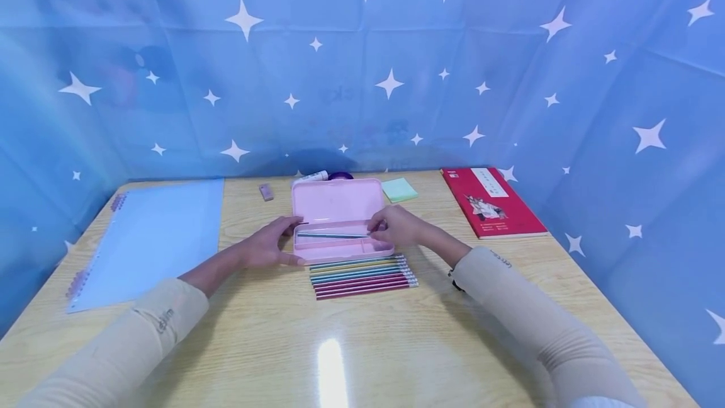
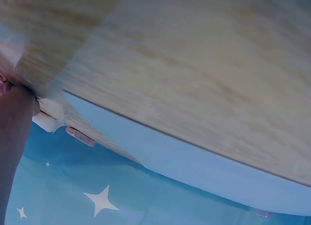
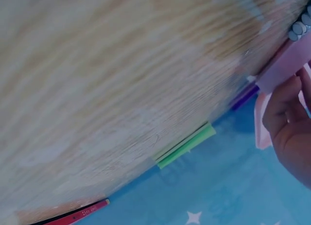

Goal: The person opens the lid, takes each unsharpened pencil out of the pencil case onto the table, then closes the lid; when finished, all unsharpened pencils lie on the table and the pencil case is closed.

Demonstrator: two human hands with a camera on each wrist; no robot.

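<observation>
An open pink pencil case [image 1: 338, 205] lies in the middle of the wooden table [image 1: 362, 345]. One teal pencil [image 1: 331, 235] lies lengthwise in its tray. My right hand [image 1: 378, 228] pinches that pencil's right end over the tray. My left hand [image 1: 287, 242] rests against the case's left end, with the thumb along the front edge and the fingers fairly straight. Several coloured pencils [image 1: 362, 276] lie in a neat row just in front of the case. In the right wrist view, curled fingers [image 3: 291, 128] sit beside the pink case [image 3: 286, 64].
A blue spiral notebook [image 1: 150, 238] lies at the left, and a small eraser [image 1: 266, 192] behind it. Green sticky notes [image 1: 399, 189], a glue stick [image 1: 311, 176] and purple tape [image 1: 340, 175] sit behind the case. A red book [image 1: 489, 201] lies at the right. Star-patterned blue cloth surrounds the table.
</observation>
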